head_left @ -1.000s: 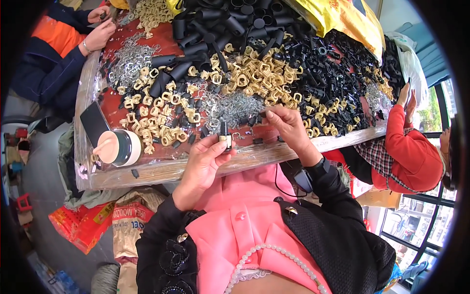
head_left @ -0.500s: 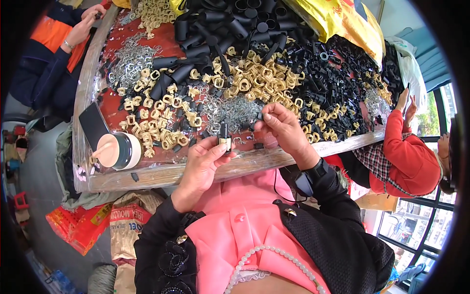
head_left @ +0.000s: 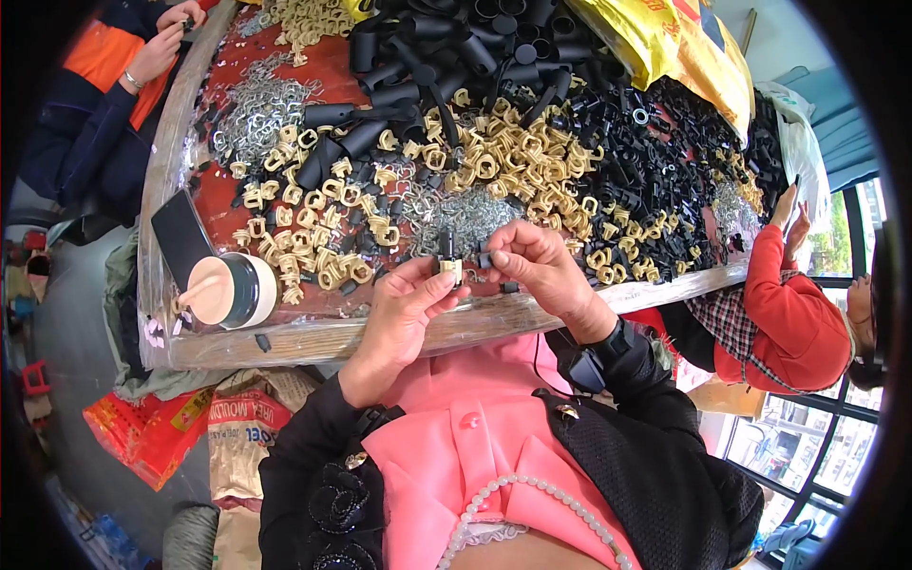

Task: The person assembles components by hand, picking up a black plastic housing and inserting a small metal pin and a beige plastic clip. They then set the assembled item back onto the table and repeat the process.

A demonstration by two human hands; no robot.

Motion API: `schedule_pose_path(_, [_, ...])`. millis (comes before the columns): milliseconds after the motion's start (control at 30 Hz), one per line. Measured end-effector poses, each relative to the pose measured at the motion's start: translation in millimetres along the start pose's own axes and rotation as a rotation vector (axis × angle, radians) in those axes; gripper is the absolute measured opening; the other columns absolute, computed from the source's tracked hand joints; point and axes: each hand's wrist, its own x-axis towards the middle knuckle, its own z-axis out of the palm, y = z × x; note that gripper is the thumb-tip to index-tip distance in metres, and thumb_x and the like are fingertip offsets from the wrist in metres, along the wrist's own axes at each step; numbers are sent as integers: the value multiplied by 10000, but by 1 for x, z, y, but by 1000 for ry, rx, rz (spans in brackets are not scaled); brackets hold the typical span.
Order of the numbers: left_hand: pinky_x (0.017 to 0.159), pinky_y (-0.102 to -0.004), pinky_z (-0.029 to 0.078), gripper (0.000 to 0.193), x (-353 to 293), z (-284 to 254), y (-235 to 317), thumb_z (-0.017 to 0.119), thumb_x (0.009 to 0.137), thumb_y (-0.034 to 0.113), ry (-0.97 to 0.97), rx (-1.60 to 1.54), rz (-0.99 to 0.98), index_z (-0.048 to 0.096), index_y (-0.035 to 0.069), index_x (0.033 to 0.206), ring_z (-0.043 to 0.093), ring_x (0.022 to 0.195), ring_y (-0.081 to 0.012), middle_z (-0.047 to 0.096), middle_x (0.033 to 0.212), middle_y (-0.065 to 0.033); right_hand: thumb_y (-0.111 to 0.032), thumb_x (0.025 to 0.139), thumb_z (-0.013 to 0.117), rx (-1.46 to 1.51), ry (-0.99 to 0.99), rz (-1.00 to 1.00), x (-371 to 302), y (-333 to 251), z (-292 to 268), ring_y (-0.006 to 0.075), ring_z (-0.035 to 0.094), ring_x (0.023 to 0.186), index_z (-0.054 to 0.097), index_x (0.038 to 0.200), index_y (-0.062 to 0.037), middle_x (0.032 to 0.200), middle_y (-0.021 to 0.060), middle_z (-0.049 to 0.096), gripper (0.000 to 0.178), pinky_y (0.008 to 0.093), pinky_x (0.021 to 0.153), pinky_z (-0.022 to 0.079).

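Observation:
Between the fingertips of my left hand (head_left: 404, 309) is a small black-and-cream plastic part (head_left: 449, 270), held upright over the table's near edge. My right hand (head_left: 549, 275) pinches a small dark piece (head_left: 485, 258) just to the right of that part, with a narrow gap between the two. Past my fingers lies a heap of thin silver wire clips (head_left: 475, 215). Cream-coloured plastic rings with stems (head_left: 532, 161) are piled beyond and to both sides. A few loose black bits lie on the red tabletop around my hands.
Black tubes (head_left: 399, 90) and small black parts (head_left: 646, 161) cover the far and right table. At left stand a lidded cup (head_left: 249, 294) and a dark phone (head_left: 183, 237). A wooden rim (head_left: 313, 334) edges the table. Co-workers sit left, in an orange-and-navy top (head_left: 100, 62), and right, in red (head_left: 793, 304).
My right hand has brought the small dark piece down and closer to the part in my left hand. The left hand has shifted slightly right.

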Motion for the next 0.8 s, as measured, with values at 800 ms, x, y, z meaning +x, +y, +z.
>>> schedule_pose_path(800, [692,-214,495,264,-1,1,-9,547,828,130,-85,-5,-118,524,2,1057,599,790,-152,594,923,-60,-86,734,649,-722,116,-453,-3,3,19,115,511,634,577,903,-11,719,42,532,199,235,552,401])
